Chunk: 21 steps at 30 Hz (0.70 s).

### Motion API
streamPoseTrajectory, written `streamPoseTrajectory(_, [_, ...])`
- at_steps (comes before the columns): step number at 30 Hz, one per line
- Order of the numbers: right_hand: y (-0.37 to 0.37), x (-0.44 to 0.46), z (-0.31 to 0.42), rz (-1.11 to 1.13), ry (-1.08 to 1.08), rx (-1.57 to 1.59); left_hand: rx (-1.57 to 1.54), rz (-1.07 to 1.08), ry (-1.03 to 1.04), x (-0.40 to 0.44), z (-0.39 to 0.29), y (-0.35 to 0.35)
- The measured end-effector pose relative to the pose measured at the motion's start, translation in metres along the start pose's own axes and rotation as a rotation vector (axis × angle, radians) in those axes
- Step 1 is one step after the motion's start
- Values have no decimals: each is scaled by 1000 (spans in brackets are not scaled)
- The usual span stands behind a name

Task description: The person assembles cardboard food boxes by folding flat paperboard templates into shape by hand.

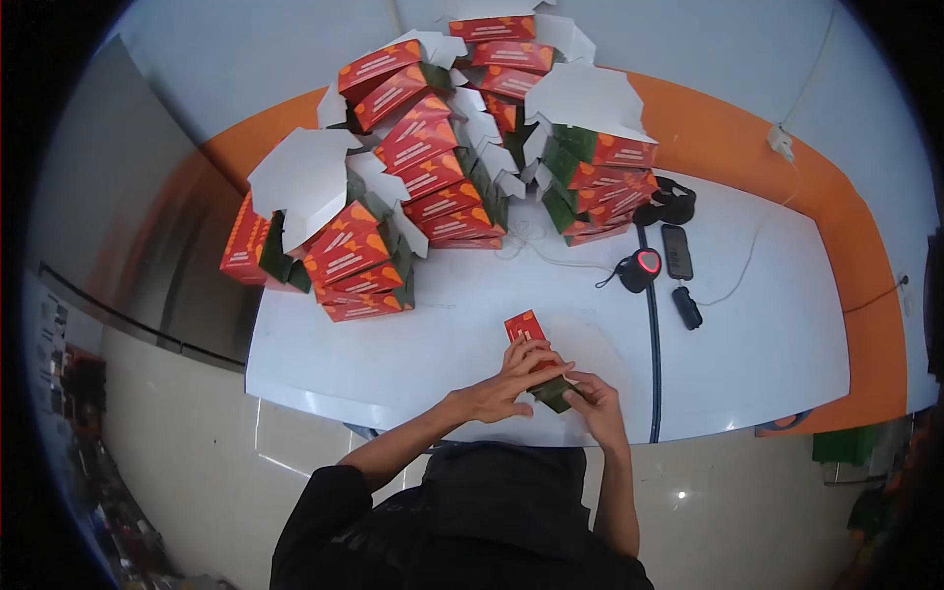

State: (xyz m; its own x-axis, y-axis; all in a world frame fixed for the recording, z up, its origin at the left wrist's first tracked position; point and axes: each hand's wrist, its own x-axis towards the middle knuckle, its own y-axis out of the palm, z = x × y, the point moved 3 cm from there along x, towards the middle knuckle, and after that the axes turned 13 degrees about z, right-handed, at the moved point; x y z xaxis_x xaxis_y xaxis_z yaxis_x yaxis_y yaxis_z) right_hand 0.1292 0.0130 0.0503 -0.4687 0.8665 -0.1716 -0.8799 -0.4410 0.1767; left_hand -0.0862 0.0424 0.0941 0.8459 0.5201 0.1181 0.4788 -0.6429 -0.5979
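A folded red and green cardboard box lies at the table's near edge, between my two hands. My left hand rests across the box's middle with its fingers stretched out and its thumb apart. At the green end of the box, my right hand pinches the edge between thumb and fingers. My fingers partly cover the box, so I cannot tell how far it is folded.
Stacks of open red boxes with white flaps crowd the table's back and left. To the right are a phone, a small black device with a lit red ring and a black object. A dark strip crosses the white table.
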Motion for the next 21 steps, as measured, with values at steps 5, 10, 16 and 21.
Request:
streamPoseTrajectory(5, [-9,-3,-11,-53,-13,-14,27,-322,-88,6,7,8])
streamPoseTrajectory(10, [-2,-7,-1,-109,17,-131,165,-582,123,15,-3,14])
streamPoseTrajectory(16, [10,-6,27,-59,-48,-288,-15,-792,22,9,-15,14])
streamPoseTrajectory(21, [16,-8,61,74,-24,-561,166,-422,53,-5,-17,22])
